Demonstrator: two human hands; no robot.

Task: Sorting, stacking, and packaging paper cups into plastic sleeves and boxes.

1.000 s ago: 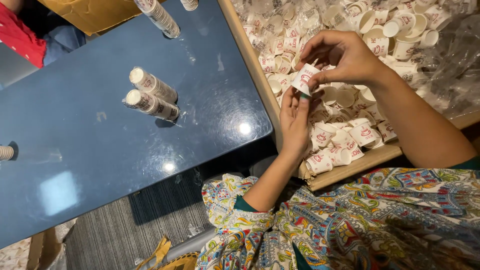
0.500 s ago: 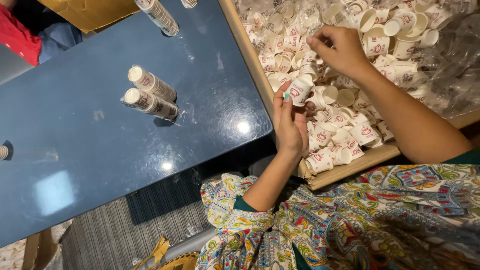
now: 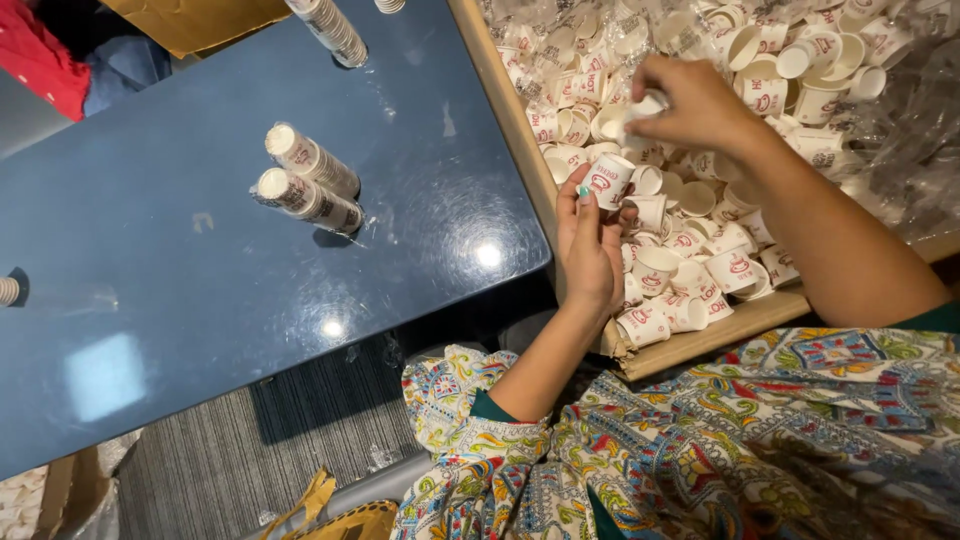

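My left hand (image 3: 590, 240) holds a small white paper cup with a red print (image 3: 608, 178) upright between thumb and fingers, just over the near edge of a cardboard box (image 3: 500, 90). My right hand (image 3: 690, 100) reaches deeper into the box and pinches another small white cup (image 3: 645, 105) out of the loose pile. The box is filled with several such little cups (image 3: 700, 260), lying every way on clear plastic lining.
A dark blue glossy table (image 3: 200, 300) lies to the left, with two stacks of nested cups in plastic sleeves (image 3: 305, 180) on it and another stack (image 3: 330, 30) at the far edge. A person in red (image 3: 45, 60) sits beyond the table. Grey striped carpet (image 3: 250, 450) lies below.
My right hand let go of the cup held by my left hand and moved up into the box onto another cup. My left hand lowered slightly, keeping its cup.
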